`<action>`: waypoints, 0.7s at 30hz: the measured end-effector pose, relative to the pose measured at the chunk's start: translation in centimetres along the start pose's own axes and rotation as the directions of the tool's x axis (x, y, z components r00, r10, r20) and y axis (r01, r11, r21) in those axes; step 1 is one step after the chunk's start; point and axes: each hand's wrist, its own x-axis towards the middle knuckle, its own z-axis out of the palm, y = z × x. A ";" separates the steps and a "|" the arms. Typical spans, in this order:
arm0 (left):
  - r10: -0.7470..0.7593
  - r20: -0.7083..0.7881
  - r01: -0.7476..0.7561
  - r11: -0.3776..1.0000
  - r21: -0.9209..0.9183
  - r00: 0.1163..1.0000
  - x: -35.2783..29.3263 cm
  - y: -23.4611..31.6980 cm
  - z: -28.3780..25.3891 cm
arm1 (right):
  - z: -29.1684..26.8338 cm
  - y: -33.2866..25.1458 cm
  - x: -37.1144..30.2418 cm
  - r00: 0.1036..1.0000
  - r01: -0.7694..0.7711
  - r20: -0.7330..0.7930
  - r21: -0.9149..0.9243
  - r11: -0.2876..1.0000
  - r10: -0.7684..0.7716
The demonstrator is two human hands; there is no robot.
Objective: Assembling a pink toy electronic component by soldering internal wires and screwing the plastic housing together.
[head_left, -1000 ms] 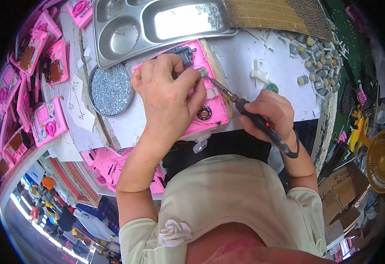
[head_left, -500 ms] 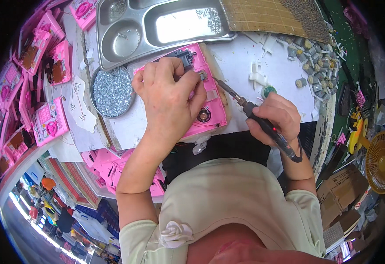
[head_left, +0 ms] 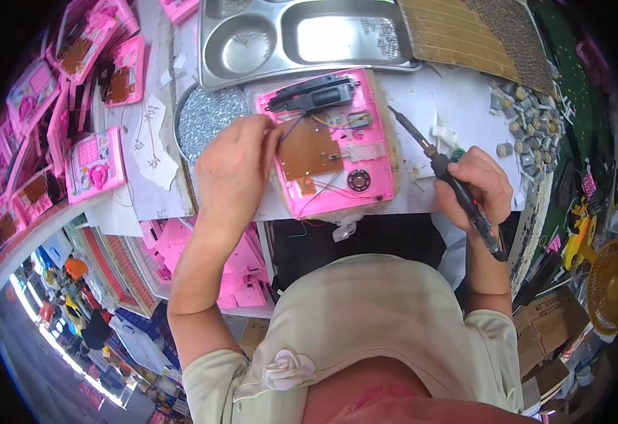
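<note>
A pink plastic toy housing (head_left: pixel 383 166) lies open-side up on the table, with a brown circuit board (head_left: pixel 309 148), a black plastic module (head_left: pixel 330 95), a small silver motor (head_left: pixel 359 119) and a round speaker (head_left: pixel 358 180) inside. At its left edge my left hand (head_left: pixel 235 166) has thumb and forefinger pinched at the end of a thin blue wire (head_left: pixel 293 128). My right hand (head_left: pixel 480 185) grips a soldering iron (head_left: pixel 457 187) to the right of the housing. The iron's tip points up and left, apart from the housing.
A round tin of small screws (head_left: pixel 210 120) and a steel compartment tray (head_left: pixel 309 60) stand behind. Small motors (head_left: pixel 528 134) are heaped at the right by a cardboard sheet (head_left: pixel 464 35). Pink housings (head_left: pixel 97 162) pile up at the left. A yellow fan (head_left: pixel 611 286) stands far right.
My left hand has drawn back left from over the housing, uncovering the board and motor. The soldering iron has moved away from the motor. The whole view has shifted somewhat.
</note>
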 end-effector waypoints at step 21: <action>0.038 0.218 0.030 0.953 -0.301 0.975 0.8 -2.8 -2.6 | 0.6 -0.7 2.1 1.000 -0.015 -0.019 -0.021 1.000 0.015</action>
